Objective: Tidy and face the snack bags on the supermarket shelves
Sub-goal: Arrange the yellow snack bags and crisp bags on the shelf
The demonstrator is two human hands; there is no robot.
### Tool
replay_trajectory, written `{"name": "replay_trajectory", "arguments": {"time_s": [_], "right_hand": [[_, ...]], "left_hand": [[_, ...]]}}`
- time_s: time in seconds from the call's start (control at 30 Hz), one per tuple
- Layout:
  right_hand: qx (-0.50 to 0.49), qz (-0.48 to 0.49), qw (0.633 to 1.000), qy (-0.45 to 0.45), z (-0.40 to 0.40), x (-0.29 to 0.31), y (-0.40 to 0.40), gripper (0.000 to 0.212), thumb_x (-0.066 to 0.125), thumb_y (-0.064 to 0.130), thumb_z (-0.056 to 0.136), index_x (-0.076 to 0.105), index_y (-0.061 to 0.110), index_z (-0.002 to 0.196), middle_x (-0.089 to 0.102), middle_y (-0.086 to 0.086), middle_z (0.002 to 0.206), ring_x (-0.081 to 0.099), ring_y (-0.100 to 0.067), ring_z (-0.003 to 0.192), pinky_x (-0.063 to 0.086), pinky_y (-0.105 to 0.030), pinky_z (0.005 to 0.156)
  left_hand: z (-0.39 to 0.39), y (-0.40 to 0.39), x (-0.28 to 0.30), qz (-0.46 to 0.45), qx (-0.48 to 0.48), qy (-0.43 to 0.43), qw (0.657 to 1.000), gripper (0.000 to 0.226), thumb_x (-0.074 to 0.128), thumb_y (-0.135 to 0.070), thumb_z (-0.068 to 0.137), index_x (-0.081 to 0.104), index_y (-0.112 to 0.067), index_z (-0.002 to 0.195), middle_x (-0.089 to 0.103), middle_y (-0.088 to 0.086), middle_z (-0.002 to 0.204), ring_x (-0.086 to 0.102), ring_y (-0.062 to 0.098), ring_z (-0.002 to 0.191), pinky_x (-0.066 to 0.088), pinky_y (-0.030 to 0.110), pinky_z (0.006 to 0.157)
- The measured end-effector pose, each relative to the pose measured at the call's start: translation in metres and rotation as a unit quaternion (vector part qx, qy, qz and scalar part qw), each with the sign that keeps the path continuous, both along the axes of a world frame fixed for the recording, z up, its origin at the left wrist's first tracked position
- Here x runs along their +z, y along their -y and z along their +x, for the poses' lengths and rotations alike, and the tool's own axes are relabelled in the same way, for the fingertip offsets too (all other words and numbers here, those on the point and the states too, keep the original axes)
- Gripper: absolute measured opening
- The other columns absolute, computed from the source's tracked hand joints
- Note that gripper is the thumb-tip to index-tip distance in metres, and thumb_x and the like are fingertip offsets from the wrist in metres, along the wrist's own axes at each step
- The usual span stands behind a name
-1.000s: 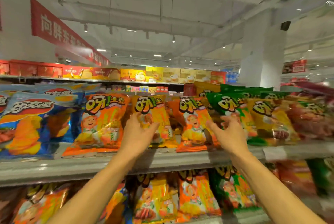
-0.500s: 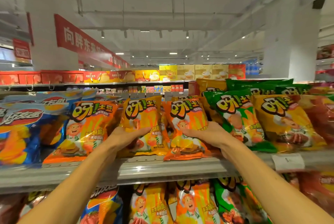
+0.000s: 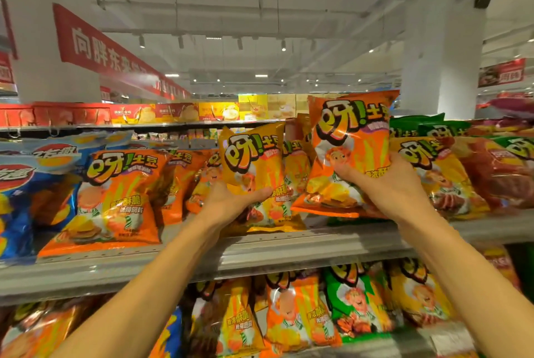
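Both bags have been lifted since half a second ago. At centre frame the left hand (image 3: 231, 201) grips the lower part of a glossy, puffed yellow bag (image 3: 254, 161), thumb curled across its front. The right hand (image 3: 387, 184) clasps a crinkly orange bag (image 3: 349, 137), raised higher, clear of the grey metal shelf (image 3: 289, 250). Behind, more shiny pillow-shaped snack bags (image 3: 115, 198) lean in rows.

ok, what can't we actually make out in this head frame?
- Fingers of the left hand: behind the yellow bag it grips.
- Fingers of the right hand: behind the orange bag.
- Small print on both bags: blurred.
- Blue bags: cut off by the left edge.
- Lower-shelf bags: partly hidden by the shelf edge and forearms.
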State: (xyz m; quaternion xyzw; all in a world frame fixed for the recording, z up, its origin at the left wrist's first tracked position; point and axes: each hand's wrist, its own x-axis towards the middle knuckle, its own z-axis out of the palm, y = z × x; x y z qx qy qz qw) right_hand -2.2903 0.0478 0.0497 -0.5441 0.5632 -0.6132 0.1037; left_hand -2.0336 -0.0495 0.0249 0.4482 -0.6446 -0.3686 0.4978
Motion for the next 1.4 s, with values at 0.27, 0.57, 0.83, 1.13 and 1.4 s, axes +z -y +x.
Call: {"name": "replay_trajectory", "arguments": {"time_s": [0.27,0.57,0.83,1.13,1.4], "right_hand": [[-0.02,-0.009,1.0,0.01,-0.031,-0.014,-0.025,0.061,0.08,0.071,0.054,0.069,0.035,0.102,0.075,0.018,0.095,0.068,-0.003,0.091,0.049,-0.028,0.073],[-0.012,0.002,1.0,0.011,-0.016,-0.015,-0.026,0.068,0.084,0.065,0.062,0.069,0.024,0.114,0.075,0.006,0.103,0.07,-0.02,0.099,0.056,-0.046,0.091],[0.065,-0.024,0.998,0.004,0.065,-0.001,-0.011,0.071,0.083,0.07,0.059,0.066,0.032,0.117,0.074,0.014,0.105,0.068,-0.005,0.097,0.052,-0.026,0.078],[0.09,0.043,0.993,-0.066,0.204,-0.019,0.059,0.09,0.081,0.075,0.061,0.049,0.03,0.132,0.067,0.006,0.119,0.065,-0.021,0.111,0.054,-0.044,0.094],[0.138,0.145,0.98,-0.016,0.215,-0.035,0.091,0.07,0.082,0.067,0.069,0.071,0.016,0.115,0.075,0.0,0.105,0.07,-0.02,0.101,0.056,-0.04,0.091]], "left_hand": [[-0.058,0.009,-0.003,0.033,-0.033,0.055,0.997,0.106,0.088,-0.068,0.049,0.055,-0.006,0.129,0.067,0.014,0.12,0.067,0.03,0.108,0.056,0.048,0.093],[-0.057,-0.001,0.001,0.038,-0.099,0.068,0.992,0.093,0.078,-0.068,0.065,0.048,-0.014,0.135,0.073,-0.002,0.11,0.072,0.013,0.095,0.058,0.026,0.077],[0.056,-0.049,-0.029,-0.25,0.207,0.357,0.876,0.059,0.035,-0.064,0.097,0.071,-0.018,0.105,0.068,0.002,0.103,0.063,0.022,0.096,0.051,0.038,0.079],[0.142,-0.091,-0.079,-0.309,0.299,0.504,0.749,0.043,0.038,-0.046,0.095,0.067,-0.015,0.104,0.058,0.003,0.093,0.055,0.027,0.088,0.049,0.041,0.075],[0.143,-0.097,-0.081,-0.32,0.289,0.484,0.762,0.047,0.036,-0.047,0.096,0.064,-0.012,0.111,0.058,0.002,0.096,0.056,0.025,0.09,0.053,0.039,0.078]]}}
